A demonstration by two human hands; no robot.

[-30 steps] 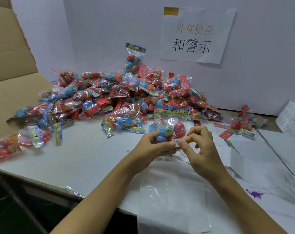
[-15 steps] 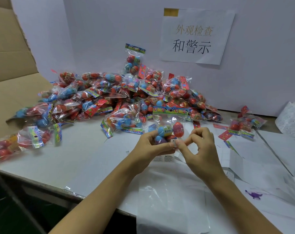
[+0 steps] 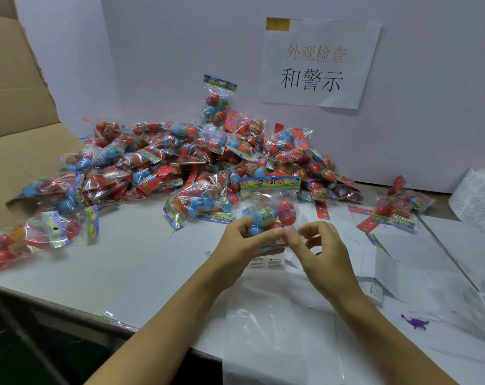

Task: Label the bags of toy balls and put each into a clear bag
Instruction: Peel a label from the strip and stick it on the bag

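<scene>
My left hand (image 3: 244,240) grips a bag of toy balls (image 3: 272,212) upright above the table, blue and red egg-shaped balls inside and a colourful header on top. My right hand (image 3: 324,251) is beside it, blurred, fingers curled, with thumb and forefinger pinching at a small white label (image 3: 280,242) on the bag's lower edge. An empty clear bag (image 3: 277,329) lies flat on the table under my wrists. A strip of warning labels (image 3: 266,263) lies just below the held bag.
A large pile of ball bags (image 3: 202,162) fills the back of the white table (image 3: 141,262). Several bags lie at the left (image 3: 41,232) and right (image 3: 397,209). Cardboard (image 3: 16,112) stands at the left, label sheets (image 3: 474,201) at the far right.
Both hands have lifted the bag slightly. My right fingers have shifted at the label and now look blurred.
</scene>
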